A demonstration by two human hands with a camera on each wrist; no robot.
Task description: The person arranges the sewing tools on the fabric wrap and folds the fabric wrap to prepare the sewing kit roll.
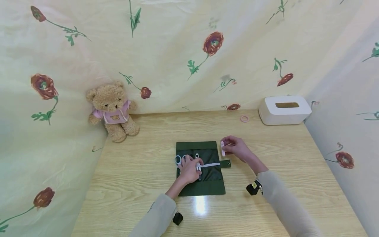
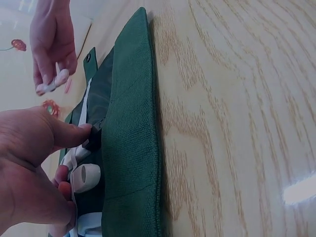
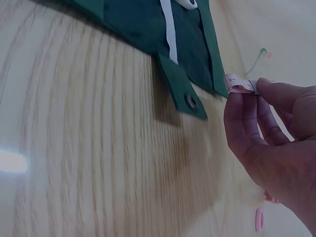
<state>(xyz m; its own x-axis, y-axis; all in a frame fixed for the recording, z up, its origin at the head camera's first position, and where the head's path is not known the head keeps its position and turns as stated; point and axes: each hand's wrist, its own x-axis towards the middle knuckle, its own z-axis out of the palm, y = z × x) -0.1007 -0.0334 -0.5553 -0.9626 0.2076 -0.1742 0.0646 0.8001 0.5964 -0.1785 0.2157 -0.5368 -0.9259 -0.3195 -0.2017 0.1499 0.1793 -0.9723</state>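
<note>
A dark green tool pouch [image 1: 202, 189] lies unfolded on the table, with a white elastic band [image 1: 211, 165] across its inside. Over its left half rests my left hand [image 1: 189, 169]. Thumb and fingers there pinch a slim white tool [image 1: 197, 156] with a dark lower end [image 2: 94, 139], at the band; its kind is not clear. Scissors [image 1: 178, 160] with pale handle loops lie partly under that hand. Off the pouch's upper right corner, my right hand [image 1: 237, 148] pinches a folded tape measure [image 3: 240, 84], white with printed marks, between thumb and fingertips.
The pouch's strap [image 1: 225, 164] with a metal snap sticks out to the right. A pink ring [image 1: 244, 118] lies farther back, near a white tissue box [image 1: 266, 116]. A teddy bear [image 1: 113, 107] sits at the back left against the flowered cloth [image 1: 165, 65].
</note>
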